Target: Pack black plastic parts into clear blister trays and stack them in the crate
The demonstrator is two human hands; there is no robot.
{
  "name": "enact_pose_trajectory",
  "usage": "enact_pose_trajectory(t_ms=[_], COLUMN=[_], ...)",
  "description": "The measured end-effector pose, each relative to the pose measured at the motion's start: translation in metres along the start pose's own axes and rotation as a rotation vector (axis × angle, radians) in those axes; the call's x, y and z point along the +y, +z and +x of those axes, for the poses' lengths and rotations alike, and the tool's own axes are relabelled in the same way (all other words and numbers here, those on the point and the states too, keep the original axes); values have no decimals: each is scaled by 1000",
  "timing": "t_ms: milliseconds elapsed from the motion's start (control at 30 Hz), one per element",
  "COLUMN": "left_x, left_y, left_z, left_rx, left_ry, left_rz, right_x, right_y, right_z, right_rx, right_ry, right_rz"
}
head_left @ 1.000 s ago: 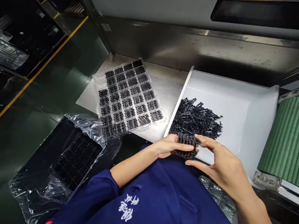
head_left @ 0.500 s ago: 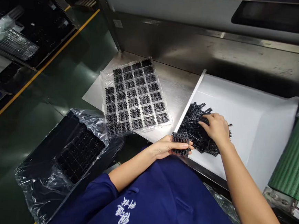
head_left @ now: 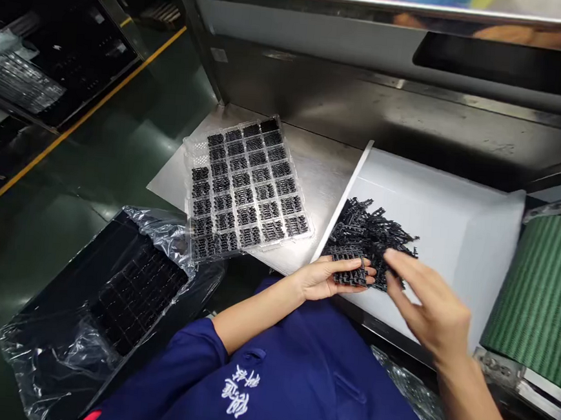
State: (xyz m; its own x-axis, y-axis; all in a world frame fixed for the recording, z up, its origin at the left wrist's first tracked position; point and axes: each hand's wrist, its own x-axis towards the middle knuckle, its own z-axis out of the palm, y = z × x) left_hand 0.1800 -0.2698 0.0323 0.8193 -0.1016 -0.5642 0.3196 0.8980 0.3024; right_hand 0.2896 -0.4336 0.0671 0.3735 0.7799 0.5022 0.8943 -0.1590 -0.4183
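My left hand is closed round a row of small black plastic parts, thumb on top, at the near left edge of the white tray. Just right of it, my right hand has its thumb and forefinger close together over the pile; a dark bit shows near the fingertips, too small to make out. A heap of loose black parts lies in the tray's left part. To the left, a clear compartment tray holds black parts in most of its pockets; a few at its upper left hold none.
A box lined with clear plastic stands at lower left, holding a dark compartment tray. A green ribbed roller is at the right. A metal panel rises behind the steel table.
My right hand has moved down and right, from over the heap to beside my left hand. The view has shifted slightly. My left hand still holds its parts.
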Motion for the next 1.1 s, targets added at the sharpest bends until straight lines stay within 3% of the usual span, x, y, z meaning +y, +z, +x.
enact_pose_trajectory(t_ms=[133,333,467,667,900,1000,1100], left_x=[-2,2,6,12,27,34,41], left_y=[14,25,30,23,5,-3,-10], left_z=[2,-4,-7,-11,-25,-33,-43], left_rx=[-40,-156,-201,-158,-226,-245,-216], left_ry=[-6,-60,-47,-89,-58,-15,137], left_rz=[19,233,264,235,230,262,283], right_x=[-27,-28,-27,-25,-25,-27,-27], right_y=[-16,-30,-29,-21,-6,5,27], right_z=[-8,-14,-18,-14,1,13,26], right_rx=[-77,-11,-65,-76,-179,-261,-121], right_ry=[-57,150,268,232,192,250,416], right_rz=[143,242,377,545,521,602,809])
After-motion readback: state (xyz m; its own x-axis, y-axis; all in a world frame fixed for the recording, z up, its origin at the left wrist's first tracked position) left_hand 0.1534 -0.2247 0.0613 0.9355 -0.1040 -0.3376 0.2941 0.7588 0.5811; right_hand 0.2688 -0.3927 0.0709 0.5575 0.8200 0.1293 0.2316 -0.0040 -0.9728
